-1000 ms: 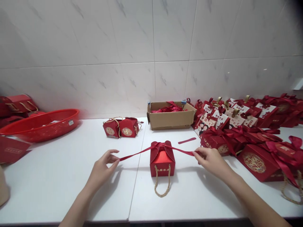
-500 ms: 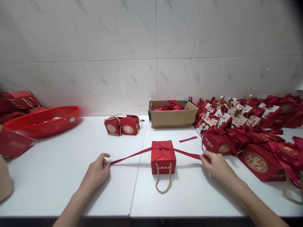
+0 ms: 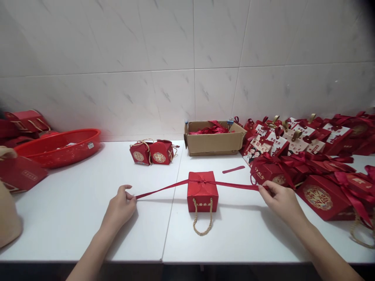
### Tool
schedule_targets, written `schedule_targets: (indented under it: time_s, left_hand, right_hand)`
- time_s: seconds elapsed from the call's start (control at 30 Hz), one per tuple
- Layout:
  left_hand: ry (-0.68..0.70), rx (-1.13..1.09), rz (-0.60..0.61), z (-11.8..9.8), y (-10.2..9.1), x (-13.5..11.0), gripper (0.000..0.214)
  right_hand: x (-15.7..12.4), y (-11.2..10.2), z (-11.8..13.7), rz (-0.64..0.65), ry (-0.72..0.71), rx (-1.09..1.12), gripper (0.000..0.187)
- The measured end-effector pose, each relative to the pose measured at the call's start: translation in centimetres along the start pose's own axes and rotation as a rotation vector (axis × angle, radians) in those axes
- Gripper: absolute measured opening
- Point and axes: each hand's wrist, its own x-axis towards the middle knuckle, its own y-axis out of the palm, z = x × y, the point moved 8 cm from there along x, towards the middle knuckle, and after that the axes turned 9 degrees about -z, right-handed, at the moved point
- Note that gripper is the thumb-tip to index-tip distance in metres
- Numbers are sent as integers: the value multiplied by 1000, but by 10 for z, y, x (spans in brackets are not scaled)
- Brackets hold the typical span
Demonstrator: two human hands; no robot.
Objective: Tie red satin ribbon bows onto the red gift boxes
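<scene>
A small red gift box (image 3: pixel 202 193) with a gold rope handle stands on the white table (image 3: pixel 88 218) in front of me. A red ribbon (image 3: pixel 164 189) crosses its top in a tight knot and stretches out taut to both sides. My left hand (image 3: pixel 119 208) pinches the ribbon's left end, fingers closed. My right hand (image 3: pixel 281 201) pinches the right end, close to the pile of finished boxes.
A cardboard box (image 3: pixel 213 142) of red ribbons sits at the back. Two small red boxes (image 3: pixel 152 153) stand left of it. Several ribboned red boxes (image 3: pixel 307 168) crowd the right. A red basin (image 3: pixel 55 147) and flat red boxes lie at the left. A loose ribbon strip (image 3: pixel 233 169) lies behind the gift box.
Both hands have pulled apart along the ribbon. The loose bow loops on the box top have drawn down into a tight flat knot, and the ribbon is now taut.
</scene>
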Motion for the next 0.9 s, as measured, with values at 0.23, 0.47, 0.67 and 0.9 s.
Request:
schedule_targets:
  time_s: [0.23,0.47,0.67,0.9]
  left_hand:
    - [63,-90,56,-15,-4,2,39]
    - [434,-277,323,-161,-21,-4,29]
    - [663,148,731,-239,1,-14,23]
    - [729,201,695,-257,18,-16,36]
  right_hand:
    - [-4,30,1,552,-62,-26,35]
    - [39,-2,105,590,-305,-76,42]
    - [56,33,154,809,-415,-30,35]
    - [50,71,151,872,-456,-121,46]
